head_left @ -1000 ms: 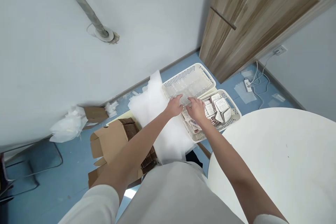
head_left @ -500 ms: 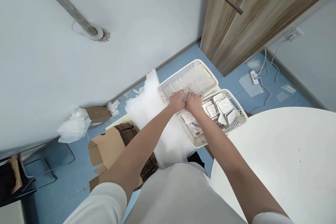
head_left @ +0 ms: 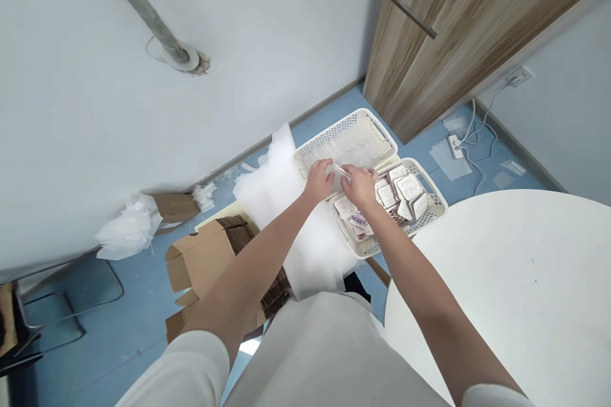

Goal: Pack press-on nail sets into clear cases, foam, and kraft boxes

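Observation:
A small clear plastic piece [head_left: 340,170], its exact kind too small to make out, lies in the fingers of my right hand [head_left: 360,186]. My left hand [head_left: 318,180] is just left of it, fingers curved and apart, with nothing visible in its grip. Both hands are above the near edge of a white perforated basket [head_left: 329,135] with clear plastic pieces [head_left: 356,146] inside. Under and beside my right wrist stands a second white basket [head_left: 435,206], filled with several printed white cards or packets [head_left: 408,187], partly hidden by my forearm.
White foam sheeting [head_left: 315,254] lies below my hands, beside opened and stacked brown cardboard boxes [head_left: 205,261]. A round white table [head_left: 501,280] is at right. Behind stand a wood-grain cabinet [head_left: 410,51] and a wall; a power strip [head_left: 455,146] with cables lies on the floor.
My hands have moved apart; the left fingers have opened away from the clear piece, which now shows by my right fingers. The view has shifted slightly.

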`<state>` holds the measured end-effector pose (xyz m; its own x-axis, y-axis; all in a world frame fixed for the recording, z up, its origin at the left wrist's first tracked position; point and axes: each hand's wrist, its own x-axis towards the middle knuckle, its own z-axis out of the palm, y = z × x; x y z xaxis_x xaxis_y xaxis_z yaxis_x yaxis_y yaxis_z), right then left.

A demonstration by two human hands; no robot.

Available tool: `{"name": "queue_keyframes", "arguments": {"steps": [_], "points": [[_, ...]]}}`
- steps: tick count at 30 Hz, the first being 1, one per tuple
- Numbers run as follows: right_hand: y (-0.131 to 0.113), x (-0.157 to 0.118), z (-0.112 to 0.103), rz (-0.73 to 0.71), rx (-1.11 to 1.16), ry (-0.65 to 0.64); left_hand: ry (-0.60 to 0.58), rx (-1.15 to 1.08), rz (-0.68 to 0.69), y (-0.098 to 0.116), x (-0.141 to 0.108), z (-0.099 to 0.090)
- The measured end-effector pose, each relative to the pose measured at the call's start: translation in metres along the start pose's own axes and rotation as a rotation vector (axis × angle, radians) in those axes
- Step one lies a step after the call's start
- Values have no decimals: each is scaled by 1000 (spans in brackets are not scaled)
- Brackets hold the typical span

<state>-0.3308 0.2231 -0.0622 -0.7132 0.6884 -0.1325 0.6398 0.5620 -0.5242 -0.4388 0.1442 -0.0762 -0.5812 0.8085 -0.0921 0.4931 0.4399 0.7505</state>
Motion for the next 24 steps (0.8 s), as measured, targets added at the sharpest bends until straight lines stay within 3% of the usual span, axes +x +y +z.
{"name": "queue_keyframes", "arguments": {"steps": [4, 10, 14, 19, 24], "points": [[-9, -29, -19, -79, 317, 43, 59, -141, 65, 11, -24, -24], [-21, -90, -31, -60, 757, 92, -110, -608, -45, 27, -93, -54], [-32, -146, -30, 89, 927, 177, -168, -821, -157, 32, -149, -65], [-42, -232, -29, 225, 1087, 278, -261, -945, -165, 32, -207, -63], [-43, -321, -29, 325, 1071, 402, -421, -934, -195, 43, -249, -45]]}}
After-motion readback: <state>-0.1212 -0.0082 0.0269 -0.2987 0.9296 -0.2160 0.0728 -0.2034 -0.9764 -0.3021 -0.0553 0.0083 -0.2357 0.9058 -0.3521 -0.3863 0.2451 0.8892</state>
